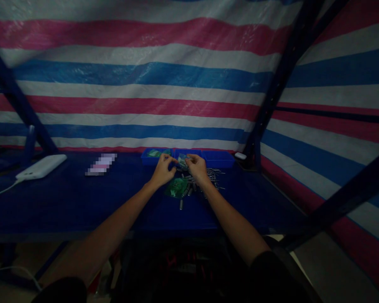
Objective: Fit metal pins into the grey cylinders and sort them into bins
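On the far left of the dark blue tabletop (66, 202) we see a white rectangular power bank (41, 166) with a white cable running off its near end, and a little to its right a small blurred pinkish patch (101, 164) lying flat. Moving toward the middle, our left hand (162, 169) is raised just above the table, its fingers pinched together on the left edge of a small pale green circuit board (182, 161). Our right hand (196, 167) meets it from the other side, fingertips closed on the same small board, so the piece is held between both hands, just in front of the trays. Directly below the hands lies a flat green circuit board (177, 187) on the table, with a loose scatter of small grey metal pins (213, 173) spreading beside and to the right of it (one pin sits apart, nearer to us). Behind the hands, against the striped pink, white and blue tarpaulin wall (145, 84), stands a row of shallow blue plastic trays (219, 159); the leftmost seems to hold more green boards, though the light is too dim to be sure. At the far right end of the table a small white object (240, 155) rests beside the dark blue metal frame post (271, 101).
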A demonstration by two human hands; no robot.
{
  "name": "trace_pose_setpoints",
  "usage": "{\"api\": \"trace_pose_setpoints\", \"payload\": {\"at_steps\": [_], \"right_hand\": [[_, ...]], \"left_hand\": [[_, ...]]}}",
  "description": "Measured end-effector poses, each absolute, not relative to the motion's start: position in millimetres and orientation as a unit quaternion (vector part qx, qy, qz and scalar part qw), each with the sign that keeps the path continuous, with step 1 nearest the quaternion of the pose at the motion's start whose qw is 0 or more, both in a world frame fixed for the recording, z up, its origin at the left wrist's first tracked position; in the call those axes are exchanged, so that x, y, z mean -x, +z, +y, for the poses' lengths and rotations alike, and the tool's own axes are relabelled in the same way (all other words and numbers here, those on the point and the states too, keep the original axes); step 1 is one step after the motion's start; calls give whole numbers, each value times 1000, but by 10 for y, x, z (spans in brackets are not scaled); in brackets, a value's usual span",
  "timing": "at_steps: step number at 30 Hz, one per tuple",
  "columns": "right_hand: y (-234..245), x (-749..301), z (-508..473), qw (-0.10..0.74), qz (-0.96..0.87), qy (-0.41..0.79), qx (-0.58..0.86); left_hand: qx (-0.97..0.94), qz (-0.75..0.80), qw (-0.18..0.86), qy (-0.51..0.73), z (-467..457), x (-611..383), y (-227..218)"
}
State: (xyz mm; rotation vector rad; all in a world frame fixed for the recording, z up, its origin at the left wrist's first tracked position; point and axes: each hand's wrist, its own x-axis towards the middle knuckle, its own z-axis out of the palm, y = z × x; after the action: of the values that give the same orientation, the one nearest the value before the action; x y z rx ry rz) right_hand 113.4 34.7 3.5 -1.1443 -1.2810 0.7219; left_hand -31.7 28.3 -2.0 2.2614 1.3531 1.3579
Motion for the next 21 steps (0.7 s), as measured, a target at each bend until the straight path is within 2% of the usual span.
{"api": "trace_pose_setpoints", "payload": {"at_steps": [5, 7, 10, 13, 18, 20, 21], "right_hand": [[42, -1156, 264, 560, -684, 156, 440], [20, -1121, 222, 535, -726, 109, 418], [-14, -1053, 175, 516, -736, 70, 432], [-3, -1028, 167, 532, -696, 98, 473], [36, -1091, 263, 540, -586, 369, 478], [24, -1114, 303, 534, -568, 411, 473], [15, -1121, 313, 540, -573, 390, 478]], "left_hand": [[-631, 468, 390, 480, 360, 343, -10], [-587, 467, 448, 487, 377, 351, -24], [-578, 456, 436, 518, 383, 366, -31], [-582, 438, 386, 566, 375, 380, -9], [-691, 418, 217, 548, 324, 371, 48], [-725, 426, 183, 509, 296, 347, 55], [-732, 431, 183, 494, 286, 334, 53]]}}
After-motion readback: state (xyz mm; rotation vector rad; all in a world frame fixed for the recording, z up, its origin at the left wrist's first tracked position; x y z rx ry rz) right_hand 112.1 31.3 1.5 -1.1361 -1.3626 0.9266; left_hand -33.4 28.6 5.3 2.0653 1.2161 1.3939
